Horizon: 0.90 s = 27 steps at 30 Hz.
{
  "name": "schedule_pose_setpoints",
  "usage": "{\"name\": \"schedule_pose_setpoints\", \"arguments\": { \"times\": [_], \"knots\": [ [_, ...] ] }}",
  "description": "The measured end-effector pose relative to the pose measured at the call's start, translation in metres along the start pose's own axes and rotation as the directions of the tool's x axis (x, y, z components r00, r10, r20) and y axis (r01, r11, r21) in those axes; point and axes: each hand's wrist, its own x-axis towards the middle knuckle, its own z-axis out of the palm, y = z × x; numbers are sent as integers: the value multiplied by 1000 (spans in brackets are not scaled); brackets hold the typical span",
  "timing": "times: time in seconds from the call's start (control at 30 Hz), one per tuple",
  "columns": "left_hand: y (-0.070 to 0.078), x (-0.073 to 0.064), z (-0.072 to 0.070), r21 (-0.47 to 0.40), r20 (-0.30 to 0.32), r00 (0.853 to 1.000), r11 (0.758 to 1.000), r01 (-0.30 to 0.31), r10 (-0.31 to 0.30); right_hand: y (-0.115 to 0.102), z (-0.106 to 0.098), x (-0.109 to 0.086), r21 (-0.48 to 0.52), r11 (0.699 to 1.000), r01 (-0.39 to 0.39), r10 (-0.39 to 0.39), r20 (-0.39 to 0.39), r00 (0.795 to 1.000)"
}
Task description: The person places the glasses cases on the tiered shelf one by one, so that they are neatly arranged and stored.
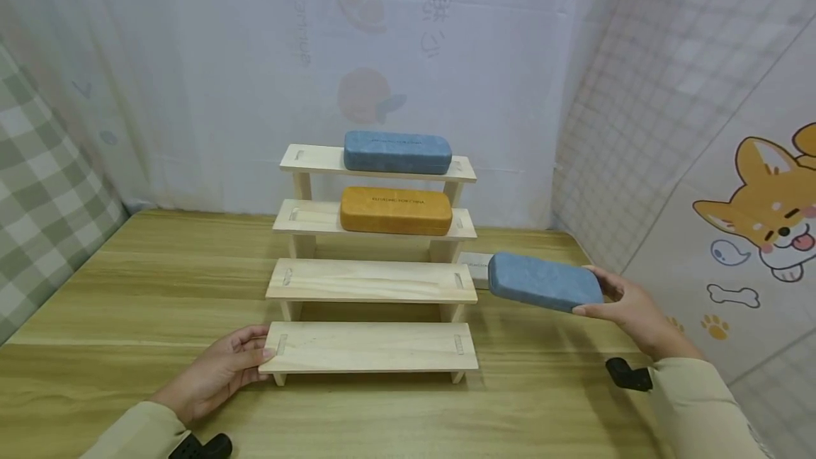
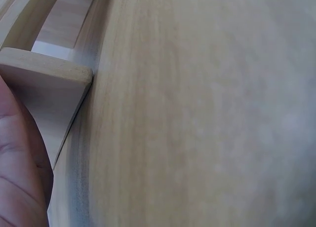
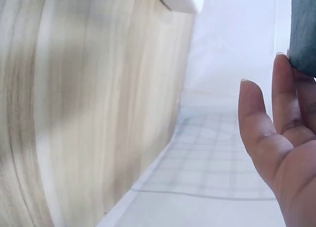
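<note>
Pinching a mottled blue, long, round-cornered case (image 1: 545,282) by its right end with the right-hand grip (image 1: 631,314). Holding it slightly tilted in the air over the yellowish wood-grain counter (image 1: 191,289), just right of a four-tier step stand of pale wood (image 1: 372,283), and partly in front of a light grey box (image 1: 474,276) beside the stand. Pinching, with the left-hand grip (image 1: 217,374), the left end of the stand's lowest board (image 1: 370,347), close to its front corner. Bearing on the top board (image 1: 321,158) a second blue, long, round-cornered case (image 1: 397,153) with small dark lettering, set toward the right. Carrying one tier lower a mustard-yellow, long, round-cornered case (image 1: 395,214), also set toward the right. Wearing pale beige sleeves (image 1: 695,402) and a black device (image 1: 200,447) at each wrist. Backed by a white cloth (image 1: 236,91) with faint fruit prints (image 1: 365,94), flanked on the left by a green-and-white checked cloth (image 1: 38,190) and on the right by a pale panel (image 1: 682,261) with an orange cartoon dog (image 1: 778,211)
</note>
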Motion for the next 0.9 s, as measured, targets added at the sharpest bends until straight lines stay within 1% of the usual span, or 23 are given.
{"name": "schedule_pose_setpoints", "arguments": {
  "times": [0.1,0.23,0.37,0.53,0.67,0.77,0.9],
  "knots": [
    [0,0,0,0,1,1000,1000,-2,2,-4,0,-2,16,1000,6,-6,6,1000],
    [0,0,0,-1,1,1000,1000,-11,11,-11,2,-4,-21,1000,11,-11,-7,1000],
    [0,0,0,-3,-2,1000,1000,-15,15,-20,5,-7,-30,999,18,-19,-11,1000],
    [0,0,0,-2,-1,1000,1000,-12,12,-31,12,-9,17,1000,17,-17,5,1000],
    [0,0,0,4,1,1000,1000,-9,9,-38,19,-7,55,998,42,-44,25,999],
    [0,0,1,6,-1,1000,1000,-7,7,-44,25,-5,73,996,57,-59,26,998],
    [0,0,1,8,-4,1000,1000,-14,14,-53,34,-4,76,996,47,-49,25,998]
  ]
}}
